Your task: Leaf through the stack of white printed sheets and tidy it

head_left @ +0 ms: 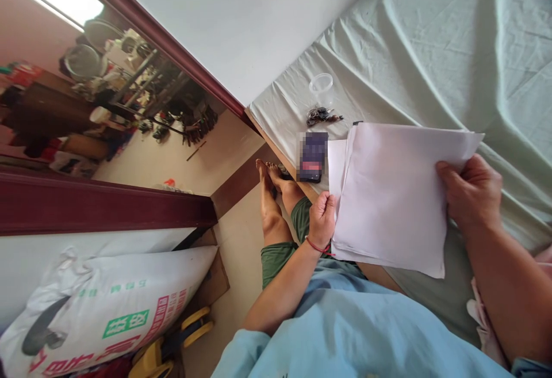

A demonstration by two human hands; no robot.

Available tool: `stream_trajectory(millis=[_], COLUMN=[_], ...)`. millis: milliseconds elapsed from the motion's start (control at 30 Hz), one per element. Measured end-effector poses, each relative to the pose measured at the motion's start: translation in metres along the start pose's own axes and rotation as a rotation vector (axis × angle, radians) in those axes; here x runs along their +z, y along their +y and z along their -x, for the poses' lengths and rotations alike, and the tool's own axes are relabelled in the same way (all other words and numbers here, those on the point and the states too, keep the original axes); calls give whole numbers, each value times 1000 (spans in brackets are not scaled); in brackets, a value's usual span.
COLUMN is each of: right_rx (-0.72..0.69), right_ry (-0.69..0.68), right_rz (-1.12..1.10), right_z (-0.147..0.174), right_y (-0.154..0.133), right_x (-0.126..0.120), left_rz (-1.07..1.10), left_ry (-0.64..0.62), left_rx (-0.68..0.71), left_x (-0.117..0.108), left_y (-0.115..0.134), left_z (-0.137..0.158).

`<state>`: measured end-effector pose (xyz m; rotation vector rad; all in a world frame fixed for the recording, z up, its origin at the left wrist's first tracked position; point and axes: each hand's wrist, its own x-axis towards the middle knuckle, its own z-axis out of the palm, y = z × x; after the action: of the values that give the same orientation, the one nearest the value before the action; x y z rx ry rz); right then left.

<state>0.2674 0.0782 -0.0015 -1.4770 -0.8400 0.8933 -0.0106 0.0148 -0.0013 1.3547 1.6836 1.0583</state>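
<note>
A stack of blank white paper point(397, 194) is held up over my lap at the bed's edge, its sheets not quite lined up. My left hand point(322, 220), with a red string at the wrist, is closed on the stack's left edge. On the opposite side, my right hand point(474, 191) grips the upper right edge, thumb on top and fingers hidden beneath. A dark clip-like piece point(357, 123) shows at the stack's top left corner. Just left of the paper a phone point(317, 156) lies on the sheet, its screen partly blurred.
Beyond the phone, a bunch of keys point(321, 115) and a clear plastic cup point(321, 86) rest on the pale bedsheet point(431, 50). A large white printed sack point(129, 297) stands at lower left. Past the doorway point(194, 90), cluttered shelves and shoes are visible.
</note>
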Motion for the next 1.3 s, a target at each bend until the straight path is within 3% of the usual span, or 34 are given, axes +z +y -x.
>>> stream_trajectory(millis=[200, 300, 533, 700, 833, 1033, 1300], right_rx=[38, 34, -33, 80, 37, 11, -25], right_ry=[76, 92, 142, -101, -213, -127, -114], right_rz=[-362, -431, -393, -295, -126, -216, -246], right_z=[-5, -7, -11, -1, 5, 2, 1], right_y=[-7, -9, -6, -3, -1, -2, -2], right_x=[4, 3, 0, -2, -4, -2, 0], left_rz=[42, 69, 52, 129, 257, 192, 193], left_ry=[-12, -14, 37, -36, -36, -16, -37], left_rx=[22, 19, 4, -62, -131, -80, -66], left_x=[6, 7, 5, 5, 3, 7, 6], left_y=[-3, -5, -9, -3, 0, -6, -4], left_z=[-2, -2, -3, -3, -1, 0, 0])
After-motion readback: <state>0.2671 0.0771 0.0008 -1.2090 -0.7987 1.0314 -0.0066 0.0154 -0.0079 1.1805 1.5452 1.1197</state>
